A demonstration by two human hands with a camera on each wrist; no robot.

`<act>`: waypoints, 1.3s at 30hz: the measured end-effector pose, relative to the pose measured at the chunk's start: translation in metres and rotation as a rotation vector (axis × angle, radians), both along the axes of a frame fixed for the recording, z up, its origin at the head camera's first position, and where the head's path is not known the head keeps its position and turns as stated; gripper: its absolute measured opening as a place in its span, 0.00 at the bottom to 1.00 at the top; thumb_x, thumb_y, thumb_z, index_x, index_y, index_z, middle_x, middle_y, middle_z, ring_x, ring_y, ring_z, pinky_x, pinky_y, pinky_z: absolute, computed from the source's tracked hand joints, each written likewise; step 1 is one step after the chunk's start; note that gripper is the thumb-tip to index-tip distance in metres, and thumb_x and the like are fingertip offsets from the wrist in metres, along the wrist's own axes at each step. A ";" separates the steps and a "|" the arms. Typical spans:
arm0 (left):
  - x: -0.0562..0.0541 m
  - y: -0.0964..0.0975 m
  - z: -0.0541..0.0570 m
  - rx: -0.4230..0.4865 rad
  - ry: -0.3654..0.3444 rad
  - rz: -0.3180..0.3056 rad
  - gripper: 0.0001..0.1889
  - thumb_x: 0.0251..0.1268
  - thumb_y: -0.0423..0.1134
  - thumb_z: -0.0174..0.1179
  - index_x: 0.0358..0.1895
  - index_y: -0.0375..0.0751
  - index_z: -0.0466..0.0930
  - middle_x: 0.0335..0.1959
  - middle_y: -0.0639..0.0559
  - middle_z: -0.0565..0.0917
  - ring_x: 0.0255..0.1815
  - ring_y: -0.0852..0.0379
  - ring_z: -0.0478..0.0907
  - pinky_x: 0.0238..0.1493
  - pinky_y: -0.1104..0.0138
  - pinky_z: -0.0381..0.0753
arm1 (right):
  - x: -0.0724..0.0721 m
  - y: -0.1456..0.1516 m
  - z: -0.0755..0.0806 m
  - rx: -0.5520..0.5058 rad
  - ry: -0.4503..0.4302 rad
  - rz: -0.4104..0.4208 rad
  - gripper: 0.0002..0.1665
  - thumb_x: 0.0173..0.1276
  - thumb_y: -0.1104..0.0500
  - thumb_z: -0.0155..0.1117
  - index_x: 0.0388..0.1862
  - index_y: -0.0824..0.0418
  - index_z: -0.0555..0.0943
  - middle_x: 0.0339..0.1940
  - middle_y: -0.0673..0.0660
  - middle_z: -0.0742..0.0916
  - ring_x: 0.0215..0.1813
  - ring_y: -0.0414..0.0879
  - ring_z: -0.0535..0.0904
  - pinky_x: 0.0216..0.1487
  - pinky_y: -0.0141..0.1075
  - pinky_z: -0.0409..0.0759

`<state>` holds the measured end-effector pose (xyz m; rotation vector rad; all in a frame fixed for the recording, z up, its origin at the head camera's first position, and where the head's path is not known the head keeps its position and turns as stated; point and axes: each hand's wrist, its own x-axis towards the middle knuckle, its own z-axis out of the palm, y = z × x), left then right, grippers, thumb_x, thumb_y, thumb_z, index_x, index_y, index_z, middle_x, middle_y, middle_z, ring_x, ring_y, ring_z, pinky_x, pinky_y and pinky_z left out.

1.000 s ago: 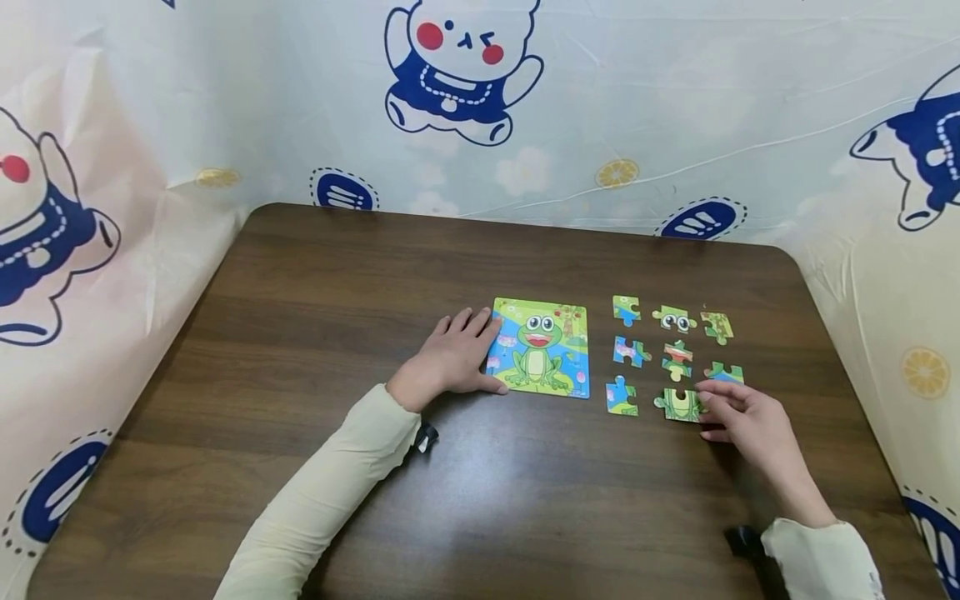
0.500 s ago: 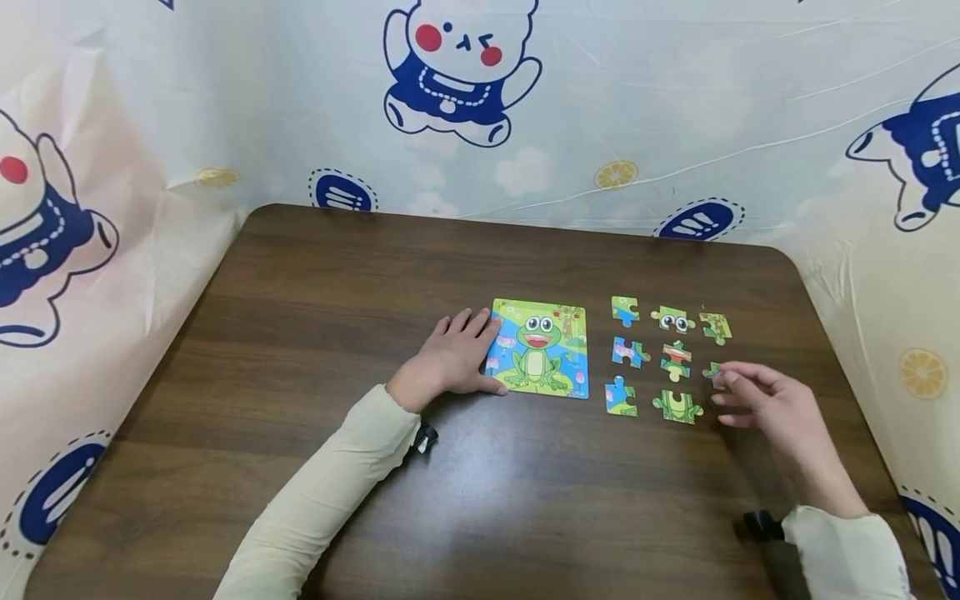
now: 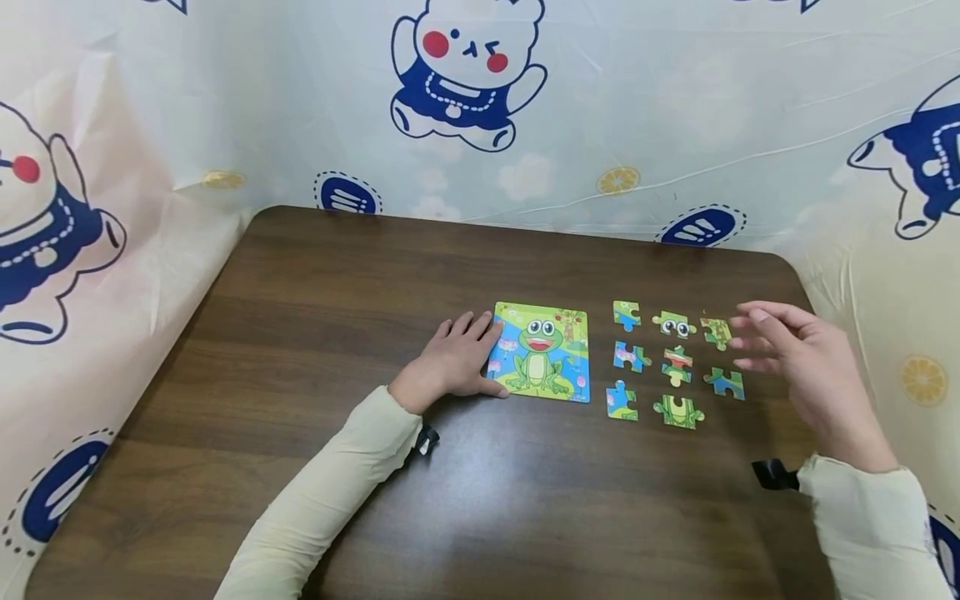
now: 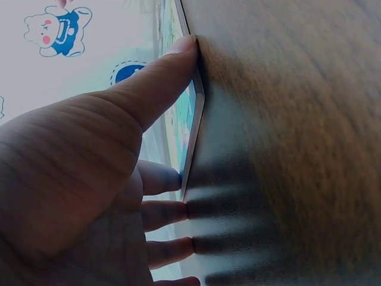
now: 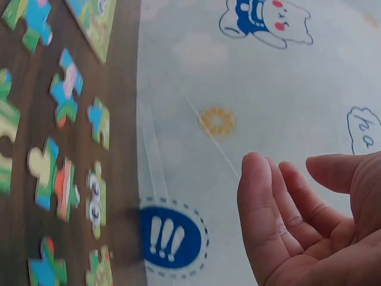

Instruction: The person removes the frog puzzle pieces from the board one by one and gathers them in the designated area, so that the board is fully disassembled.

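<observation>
A square frog picture board [image 3: 538,353] lies flat on the table. My left hand [image 3: 454,360] rests at its left edge with fingers spread. In the left wrist view the thumb [image 4: 169,71] touches the board's edge, and the other fingertips sit along the side. To the right, loose jigsaw pieces lie in rough rows, among them one with frog eyes [image 3: 673,324], a green body piece [image 3: 678,412] and a blue-green piece [image 3: 725,383]. My right hand [image 3: 813,367] hovers right of the tree piece [image 3: 716,333]; its fingers are loosely bent, with nothing between thumb and fingers.
The brown wooden table [image 3: 337,292] has rounded far corners. A printed cloth [image 3: 585,100] with cartoon bears and orange slices hangs around its back and sides. Black straps [image 3: 775,475] show at the cuffs of both pale sleeves.
My right hand has moved from beside the green body piece, past the blue-green piece, up and right off the pieces. The blue-green piece is now uncovered. The left hand stays put.
</observation>
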<state>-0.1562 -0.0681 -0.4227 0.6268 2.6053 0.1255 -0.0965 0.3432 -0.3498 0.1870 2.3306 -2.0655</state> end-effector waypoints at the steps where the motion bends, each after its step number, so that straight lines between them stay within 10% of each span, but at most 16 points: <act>1: 0.000 0.000 0.001 0.001 0.000 0.000 0.58 0.59 0.72 0.62 0.84 0.49 0.43 0.86 0.46 0.43 0.85 0.40 0.41 0.82 0.43 0.48 | -0.003 -0.004 -0.001 0.001 0.001 0.006 0.14 0.76 0.52 0.62 0.55 0.55 0.83 0.41 0.43 0.91 0.37 0.38 0.89 0.34 0.32 0.87; 20: -0.002 0.002 0.000 -0.002 -0.016 0.002 0.58 0.59 0.72 0.62 0.84 0.50 0.42 0.86 0.47 0.43 0.86 0.40 0.40 0.82 0.44 0.46 | -0.047 -0.112 -0.011 0.064 -0.083 0.171 0.23 0.76 0.45 0.61 0.60 0.58 0.80 0.46 0.48 0.88 0.44 0.41 0.89 0.43 0.36 0.88; 39: 0.000 0.000 0.002 0.004 -0.014 0.004 0.58 0.60 0.71 0.62 0.84 0.50 0.42 0.86 0.47 0.43 0.86 0.41 0.40 0.82 0.44 0.46 | -0.054 -0.134 -0.010 0.066 -0.090 0.233 0.19 0.77 0.47 0.60 0.58 0.55 0.80 0.49 0.53 0.88 0.44 0.41 0.88 0.44 0.38 0.88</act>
